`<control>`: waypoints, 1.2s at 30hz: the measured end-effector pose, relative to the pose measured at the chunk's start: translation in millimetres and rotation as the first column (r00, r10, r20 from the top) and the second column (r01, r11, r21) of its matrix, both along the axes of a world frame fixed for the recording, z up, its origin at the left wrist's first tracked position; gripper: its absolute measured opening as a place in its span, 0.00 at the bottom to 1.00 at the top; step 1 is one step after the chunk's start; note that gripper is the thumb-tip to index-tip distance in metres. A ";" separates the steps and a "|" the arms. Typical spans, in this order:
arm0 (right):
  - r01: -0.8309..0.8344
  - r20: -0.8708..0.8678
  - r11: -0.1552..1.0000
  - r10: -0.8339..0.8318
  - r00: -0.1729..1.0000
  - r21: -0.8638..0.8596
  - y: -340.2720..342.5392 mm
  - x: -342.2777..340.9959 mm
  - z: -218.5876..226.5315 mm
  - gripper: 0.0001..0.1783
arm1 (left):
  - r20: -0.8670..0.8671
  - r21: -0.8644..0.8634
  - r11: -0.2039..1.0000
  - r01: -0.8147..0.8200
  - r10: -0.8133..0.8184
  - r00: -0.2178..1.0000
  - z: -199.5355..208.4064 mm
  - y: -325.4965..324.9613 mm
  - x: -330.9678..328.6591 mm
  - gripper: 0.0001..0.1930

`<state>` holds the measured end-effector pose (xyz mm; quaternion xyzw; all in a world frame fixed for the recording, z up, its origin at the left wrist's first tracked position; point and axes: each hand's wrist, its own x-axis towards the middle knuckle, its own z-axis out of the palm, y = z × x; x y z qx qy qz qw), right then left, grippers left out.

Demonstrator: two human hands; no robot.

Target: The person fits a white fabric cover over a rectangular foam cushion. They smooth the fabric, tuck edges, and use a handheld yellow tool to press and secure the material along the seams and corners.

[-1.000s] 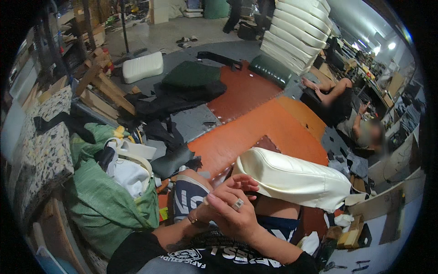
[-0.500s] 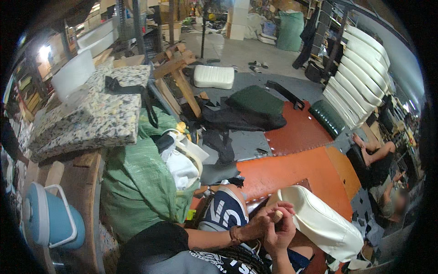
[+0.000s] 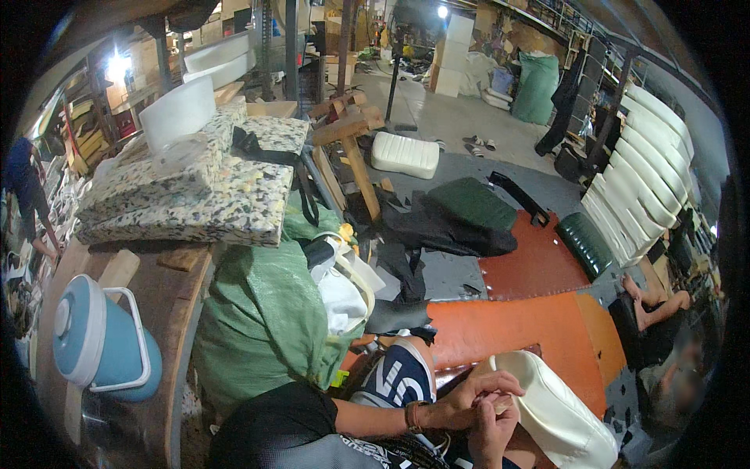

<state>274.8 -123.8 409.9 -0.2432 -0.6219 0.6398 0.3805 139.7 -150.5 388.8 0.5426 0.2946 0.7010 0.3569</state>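
Observation:
Both my hands are together over my lap. My left hand (image 3: pixel 469 395), with a bracelet at its wrist, comes in from the left with its fingers curled. Against it is my right hand (image 3: pixel 492 430), its thumb up and its fingers closed. Something small and pale shows between the fingertips; I cannot make out what it is, or which hand grips it. A cream-white padded cushion (image 3: pixel 558 414) lies across my legs just right of the hands, with the left hand's fingertips close to its edge.
A green woven sack (image 3: pixel 258 313) holding white scraps stands at left, beside a bench with a blue cooler (image 3: pixel 109 336) and speckled foam slabs (image 3: pixel 195 207). Orange sheeting (image 3: pixel 516 328) covers the floor ahead. White cushions (image 3: pixel 644 187) are stacked at right, near a seated person (image 3: pixel 656 313).
The view has swung left, so the scene sits further right and lower. My hands stay together; the fingers have shifted, with the left ones stretching further over the right thumb.

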 end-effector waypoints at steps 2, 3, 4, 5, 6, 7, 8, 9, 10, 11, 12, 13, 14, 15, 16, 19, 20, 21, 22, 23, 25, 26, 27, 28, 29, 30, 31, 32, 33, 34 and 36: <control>-0.103 0.112 0.993 0.096 0.989 0.058 5.2 3.3 0.6 0.15 | -0.014 0.108 0.993 0.056 -0.054 0.998 -1.6 1.7 -8.9 0.20; -0.085 0.101 0.994 0.078 0.992 0.061 2.8 0.8 4.9 0.14 | -0.053 0.068 0.998 0.015 -0.012 0.999 -4.9 2.7 -10.9 0.22; -0.066 0.090 0.996 0.060 0.994 0.064 -1.9 -2.0 10.0 0.13 | -0.093 0.030 0.999 -0.026 0.029 0.995 -8.8 3.7 -11.8 0.24; -0.038 0.080 0.997 0.032 0.996 0.065 -7.9 -7.0 16.7 0.12 | -0.078 -0.038 0.999 -0.032 0.029 0.997 -6.3 2.3 -11.4 0.27; 0.013 0.017 1.000 -0.013 1.000 0.020 -13.0 -12.5 17.0 0.13 | -0.063 -0.104 0.994 -0.037 0.030 0.998 -3.9 1.5 -12.4 0.29; 0.067 -0.044 0.997 -0.069 0.997 -0.026 -18.3 -17.0 17.2 0.15 | 0.009 -0.195 0.981 0.001 0.000 1.000 11.5 -5.1 -13.7 0.31; 0.122 -0.102 0.990 -0.130 0.986 -0.075 -22.8 -22.8 18.7 0.18 | 0.093 -0.223 0.975 0.003 0.018 0.996 9.6 -3.2 -8.6 0.36; 0.254 -0.076 0.963 -0.248 0.966 0.085 -22.6 -31.9 21.9 0.22 | 0.172 -0.247 0.969 -0.006 0.049 0.984 7.6 -1.5 -8.0 0.40; 0.282 -0.151 0.959 -0.279 0.948 -0.001 -23.0 -26.2 10.3 0.23 | 0.170 -0.218 0.976 -0.015 0.053 0.984 7.0 3.5 -9.5 0.44; 0.302 -0.218 0.953 -0.298 0.929 -0.015 -25.9 -28.4 3.6 0.24 | 0.181 -0.199 0.979 -0.034 0.071 0.981 -7.4 6.7 -11.9 0.45; 0.329 -0.276 0.944 -0.323 0.905 -0.026 -30.0 -29.4 0.9 0.26 | 0.201 -0.184 0.982 -0.043 0.081 0.976 -21.6 8.3 -10.5 0.45; 0.346 -0.261 0.931 -0.308 0.915 0.113 -29.7 -25.3 6.5 0.24 | 0.261 -0.146 0.989 0.028 0.011 0.965 -22.3 10.2 -6.8 0.47; 0.338 -0.246 0.911 -0.280 0.928 0.236 -26.3 -26.4 10.1 0.23 | 0.305 -0.115 0.990 0.077 -0.038 0.952 -21.9 12.1 -13.1 0.49; 0.269 -0.183 0.916 -0.222 0.958 0.298 -24.4 -26.5 9.5 0.20 | 0.360 -0.063 0.988 0.143 -0.111 0.926 -29.3 12.5 -18.0 0.50; 0.193 -0.114 0.916 -0.163 0.980 0.350 -23.7 -26.7 10.0 0.18 | 0.415 -0.009 0.979 0.202 -0.181 0.892 -36.4 13.4 -22.0 0.51; 0.191 -0.153 0.945 -0.154 0.976 0.266 -32.0 -31.4 10.6 0.13 | 0.383 -0.092 0.991 0.099 -0.057 0.922 -26.0 6.3 -22.6 0.52; 0.192 -0.126 0.924 -0.158 0.979 0.331 -30.8 -29.2 10.3 0.12 | 0.342 -0.145 0.988 0.044 0.008 0.940 -22.1 5.1 -20.9 0.51; 0.174 -0.116 0.917 -0.141 0.983 0.360 -27.8 -28.1 11.7 0.12 | 0.316 -0.049 0.998 0.037 -0.020 0.949 -21.0 5.7 -23.3 0.51; 0.194 -0.146 0.888 -0.146 0.978 0.416 -25.4 -29.3 16.7 0.12 | 0.324 -0.056 0.996 0.064 -0.043 0.945 -17.5 4.2 -22.5 0.50; 0.185 -0.134 0.880 -0.139 0.981 0.437 -24.2 -27.9 21.6 0.12 | 0.334 -0.058 0.994 0.092 -0.067 0.940 -12.4 3.3 -23.2 0.49; 0.169 -0.103 0.858 -0.136 0.985 0.485 -23.0 -24.1 27.5 0.13 | 0.295 -0.042 0.996 0.080 -0.065 0.953 -9.6 3.1 -22.6 0.49; 0.163 -0.085 0.844 -0.139 0.987 0.511 -22.4 -22.8 28.8 0.13 | 0.253 0.000 0.998 0.065 -0.063 0.965 -10.0 3.2 -23.2 0.48; 0.155 -0.067 0.830 -0.141 0.988 0.536 -21.9 -21.5 30.1 0.13 | 0.197 0.011 0.999 0.043 -0.044 0.979 -9.4 2.3 -24.9 0.47; 0.135 -0.037 0.837 -0.136 0.990 0.530 -21.8 -20.2 32.0 0.14 | 0.141 0.023 1.000 0.020 -0.023 0.990 -8.5 1.7 -27.1 0.45; 0.115 -0.005 0.845 -0.131 0.991 0.523 -21.9 -18.1 34.3 0.15 | 0.071 0.007 1.000 -0.009 0.009 0.997 -5.4 -0.2 -30.4 0.44; 0.094 0.027 0.852 -0.126 0.992 0.515 -21.2 -16.3 35.1 0.16 | 0.000 -0.008 0.999 -0.040 0.040 0.999 -2.3 -1.6 -33.0 0.42; 0.061 0.037 0.857 -0.093 0.995 0.511 -19.0 -14.6 34.7 0.17 | -0.016 -0.027 0.999 -0.034 0.033 0.999 0.7 -2.7 -34.8 0.43; 0.026 0.049 0.860 -0.059 0.997 0.509 -16.1 -13.1 33.9 0.18 | -0.028 -0.043 0.999 -0.029 0.028 0.999 3.2 -3.2 -36.0 0.43; -0.010 0.061 0.863 -0.024 0.998 0.506 -14.1 -12.3 32.6 0.19 | -0.041 -0.060 0.998 -0.024 0.022 0.999 3.8 -2.6 -36.5 0.44; 0.029 0.035 0.901 -0.049 0.998 0.432 -16.5 -12.1 29.1 0.22 | -0.066 -0.004 0.999 -0.046 0.046 0.997 2.6 -0.9 -36.1 0.47; 0.099 -0.008 0.957 -0.101 0.995 0.273 -23.4 -11.8 20.2 0.26 | -0.107 0.109 0.990 -0.090 0.102 0.989 -0.4 2.5 -33.2 0.53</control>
